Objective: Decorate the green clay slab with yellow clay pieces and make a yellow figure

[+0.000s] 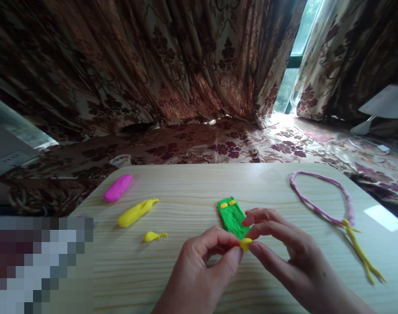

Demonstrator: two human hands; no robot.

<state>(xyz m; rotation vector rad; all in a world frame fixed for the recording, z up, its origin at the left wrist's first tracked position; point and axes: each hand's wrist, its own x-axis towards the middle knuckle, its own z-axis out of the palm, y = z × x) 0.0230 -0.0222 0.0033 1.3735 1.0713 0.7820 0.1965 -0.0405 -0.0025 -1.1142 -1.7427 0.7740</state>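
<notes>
A small yellow clay ball (245,244) is pinched between the fingertips of my left hand (202,270) and my right hand (284,253), low over the wooden table (192,183). Just behind the fingers lies a flat green clay slab (232,216) with two small yellow bits near its far end. Both hands have their fingers curled and pressed on the ball.
To the left lie a pink clay lump (117,188), a long yellow clay piece (136,213) and a smaller yellow piece (154,236). A thin pink clay loop (319,192) with yellow strands (362,253) lies at the right. Patterned curtains hang behind the table.
</notes>
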